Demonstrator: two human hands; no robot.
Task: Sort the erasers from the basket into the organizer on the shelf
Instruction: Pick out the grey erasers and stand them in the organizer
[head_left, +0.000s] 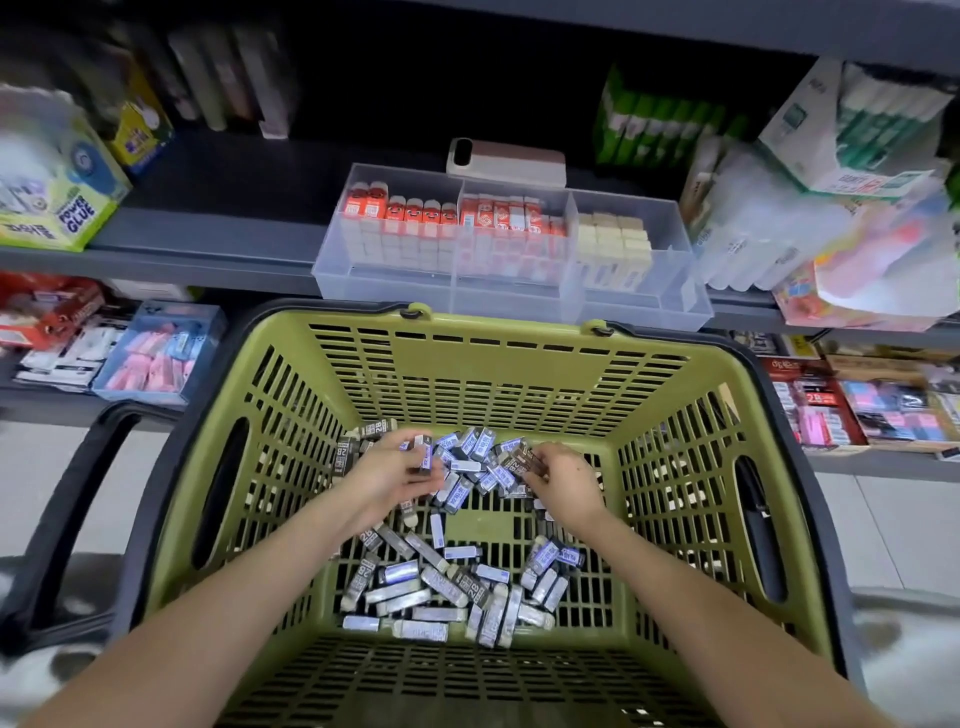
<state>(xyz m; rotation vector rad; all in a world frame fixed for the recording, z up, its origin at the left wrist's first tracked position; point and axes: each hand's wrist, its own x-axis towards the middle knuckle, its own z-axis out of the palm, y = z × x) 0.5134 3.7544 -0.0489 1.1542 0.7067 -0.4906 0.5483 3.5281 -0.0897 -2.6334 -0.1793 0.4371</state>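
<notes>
In the lower middle of the frame sits a green basket with slotted walls and dark handles, and its floor is strewn with small wrapped erasers, some in dark sleeves and some in blue-and-white ones. Most lie in a loose heap near the bottom centre of the basket floor; a second cluster lies higher up, under and between the two hands. The left hand reaches in from the lower left, its grip closed around a few erasers, with the ends of dark and blue sleeves showing past the fingers. The right hand comes in from the lower right, its grip pinching a dark-sleeved eraser at the edge of the upper cluster. Both hands are blurred, so the exact number held cannot be told. Above the basket, at the centre of the frame, a clear organizer stands on the front edge of a grey shelf. It has three compartments: the left one holds rows of orange-and-white erasers, the middle one red-and-white ones, and the right one pale beige ones that fill only its back part. A phone in a pale case lies just behind the organizer. At the upper left a box marked "POWER GLUE" stands on the same shelf.
</notes>
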